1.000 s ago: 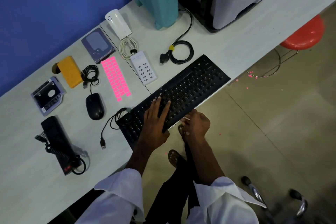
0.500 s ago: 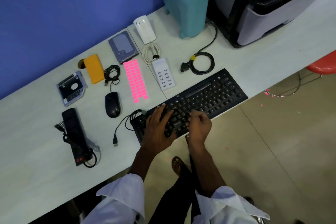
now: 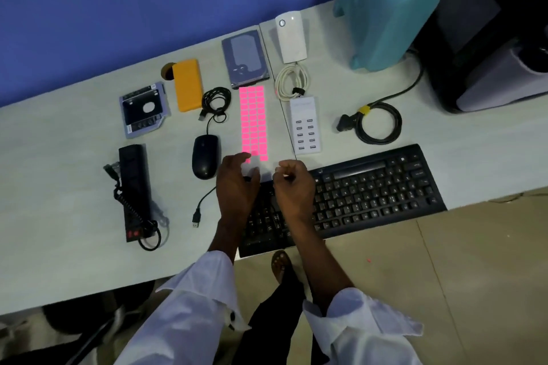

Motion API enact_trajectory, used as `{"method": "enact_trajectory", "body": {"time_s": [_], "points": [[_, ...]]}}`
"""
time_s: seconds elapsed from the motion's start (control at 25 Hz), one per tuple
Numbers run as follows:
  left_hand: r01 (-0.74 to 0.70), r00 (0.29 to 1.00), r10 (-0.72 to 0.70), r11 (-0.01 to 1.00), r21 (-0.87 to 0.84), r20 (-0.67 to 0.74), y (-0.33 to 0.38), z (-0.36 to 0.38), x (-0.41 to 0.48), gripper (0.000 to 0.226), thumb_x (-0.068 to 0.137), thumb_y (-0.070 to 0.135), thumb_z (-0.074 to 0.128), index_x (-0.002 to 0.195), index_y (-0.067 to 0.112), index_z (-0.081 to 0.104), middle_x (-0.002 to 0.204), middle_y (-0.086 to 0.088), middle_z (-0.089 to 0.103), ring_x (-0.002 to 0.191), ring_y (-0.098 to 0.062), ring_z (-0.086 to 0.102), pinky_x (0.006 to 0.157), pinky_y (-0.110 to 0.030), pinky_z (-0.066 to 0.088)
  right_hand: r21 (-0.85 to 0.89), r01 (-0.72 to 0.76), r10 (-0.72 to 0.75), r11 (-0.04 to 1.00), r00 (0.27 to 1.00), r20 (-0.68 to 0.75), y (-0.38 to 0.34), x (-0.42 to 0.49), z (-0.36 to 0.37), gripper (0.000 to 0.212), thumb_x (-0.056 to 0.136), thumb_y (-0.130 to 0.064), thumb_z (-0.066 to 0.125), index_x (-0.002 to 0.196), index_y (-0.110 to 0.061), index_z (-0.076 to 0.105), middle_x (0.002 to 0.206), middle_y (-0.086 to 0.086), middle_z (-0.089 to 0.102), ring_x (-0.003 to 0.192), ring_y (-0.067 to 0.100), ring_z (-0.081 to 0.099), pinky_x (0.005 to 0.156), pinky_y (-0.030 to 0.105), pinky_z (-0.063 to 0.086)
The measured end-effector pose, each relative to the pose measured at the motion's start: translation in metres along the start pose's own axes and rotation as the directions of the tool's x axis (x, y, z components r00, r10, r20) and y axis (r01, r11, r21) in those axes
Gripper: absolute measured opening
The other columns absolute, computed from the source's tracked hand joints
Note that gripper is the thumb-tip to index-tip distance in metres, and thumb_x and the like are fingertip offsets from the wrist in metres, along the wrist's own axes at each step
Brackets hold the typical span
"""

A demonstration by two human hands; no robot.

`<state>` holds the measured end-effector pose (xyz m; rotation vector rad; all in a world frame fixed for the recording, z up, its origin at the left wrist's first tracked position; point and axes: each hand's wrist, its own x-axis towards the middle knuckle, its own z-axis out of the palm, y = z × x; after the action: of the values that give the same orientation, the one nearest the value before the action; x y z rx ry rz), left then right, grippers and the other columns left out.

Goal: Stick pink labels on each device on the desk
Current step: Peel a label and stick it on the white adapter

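A teal container stands against the blue wall, beige floor tiles below.

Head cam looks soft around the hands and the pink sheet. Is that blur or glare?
Head view: the sheet of pink labels glows oversaturated, not from glare. Head view: the left hand and right hand are motion-smeared at the fingertips. Head view: the black keyboard keys are fairly sharp. Head view: the wide lens bends the pale desk edge.

Dim, even light leaves soft shadows on the tabletop beyond the left grip and right grip, both slightly motion-blurred. Ahead of them the pink label sheet glows, perhaps overexposed; far edges bow and soften.
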<state>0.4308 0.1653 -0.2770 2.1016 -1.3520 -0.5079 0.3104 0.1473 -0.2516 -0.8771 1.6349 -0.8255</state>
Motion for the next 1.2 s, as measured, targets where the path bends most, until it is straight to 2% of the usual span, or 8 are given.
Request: {"method": "enact_trajectory", "body": {"time_s": [0.2,0.44,0.6,0.68,0.8,0.96,1.12,1.2], "points": [[0.085,0.996,-0.085,0.996,-0.030,-0.011,0.001,0.022,0.005,0.050,0.081,0.016,0.074,0.129,0.014,0.059,0.117,-0.007,0.062,0.104,-0.026,0.061,0.086,-0.042,0.053,-0.094,-0.025,0.030,0.995,0.998,0.051,-0.004,0.012,0.008,0.032,0.082,-0.014,0.067,0.114,-0.014,0.065,0.107,0.002,0.071,0.102,0.019,0.067,0.092,0.038,0.055],[0.122,0.992,-0.124,0.991,-0.046,-0.039,0.004,0.025,0.002,0.050,0.083,0.012,0.074,0.131,0.010,0.059,0.119,-0.009,0.063,0.107,-0.026,0.062,0.089,-0.038,0.053,-0.114,-0.130,0.143,0.985,0.983,0.114,-0.011,0.016,0.013,0.039,0.085,-0.019,0.068,0.123,-0.011,0.063,0.107,0.000,0.073,0.104,0.016,0.068,0.094,0.034,0.054],[0.106,0.992,-0.111,0.991,-0.085,-0.063,0.002,0.023,0.002,0.047,0.081,0.008,0.076,0.127,0.010,0.064,0.114,-0.007,0.065,0.099,-0.022,0.064,0.082,-0.030,0.053,-0.068,-0.238,0.246,0.969,0.954,0.172,-0.015,0.019,0.014,0.044,0.083,-0.017,0.068,0.125,-0.009,0.062,0.099,-0.002,0.069,0.099,0.019,0.068,0.093,0.038,0.056],[0.074,0.995,-0.079,0.994,-0.079,-0.065,0.001,0.020,0.002,0.040,0.083,0.009,0.076,0.122,0.011,0.067,0.112,-0.006,0.066,0.097,-0.018,0.064,0.080,-0.025,0.051,-0.007,-0.343,0.336,0.939,0.917,0.216,-0.014,0.024,0.015,0.046,0.079,-0.012,0.066,0.125,-0.009,0.062,0.095,0.004,0.071,0.082,0.017,0.069,0.079,0.037,0.060],[0.050,0.997,-0.052,0.998,-0.041,-0.050,0.000,0.019,0.004,0.027,0.085,0.015,0.075,0.111,0.014,0.070,0.111,-0.002,0.065,0.096,-0.015,0.064,0.077,-0.028,0.054,0.055,-0.424,0.396,0.904,0.879,0.265,-0.017,0.029,0.011,0.041,0.082,-0.005,0.065,0.122,-0.010,0.061,0.079,0.008,0.069,0.060,0.012,0.061,0.052,0.024,0.047],[0.009,1.000,-0.009,1.000,0.011,-0.028,-0.005,0.020,0.007,0.024,0.085,0.014,0.073,0.109,0.012,0.071,0.111,-0.005,0.066,0.096,-0.021,0.065,0.077,-0.030,0.054,0.081,-0.412,0.377,0.908,0.885,0.273,-0.011,0.035,0.010,0.033,0.086,-0.008,0.066,0.118,-0.010,0.061,0.074,0.005,0.070,0.058,0.015,0.063,0.047,0.021,0.045],[0.019,1.000,-0.020,1.000,-0.025,-0.014,-0.008,0.019,0.008,0.035,0.082,0.019,0.077,0.115,0.012,0.069,0.113,-0.002,0.064,0.095,-0.017,0.063,0.079,-0.026,0.051,0.011,-0.308,0.303,0.951,0.942,0.146,-0.007,0.029,0.015,0.035,0.078,-0.020,0.064,0.113,-0.015,0.066,0.081,0.006,0.075,0.075,0.027,0.074,0.072,0.040,0.060],[0.041,0.999,-0.042,0.998,-0.048,-0.001,-0.008,0.019,0.010,0.038,0.080,0.022,0.079,0.115,0.012,0.068,0.112,-0.002,0.064,0.096,-0.017,0.064,0.080,-0.029,0.053,0.033,-0.283,0.277,0.959,0.953,0.123,-0.011,0.024,0.018,0.030,0.085,-0.014,0.061,0.114,-0.013,0.065,0.075,0.002,0.073,0.062,0.021,0.074,0.063,0.037,0.059]]}}
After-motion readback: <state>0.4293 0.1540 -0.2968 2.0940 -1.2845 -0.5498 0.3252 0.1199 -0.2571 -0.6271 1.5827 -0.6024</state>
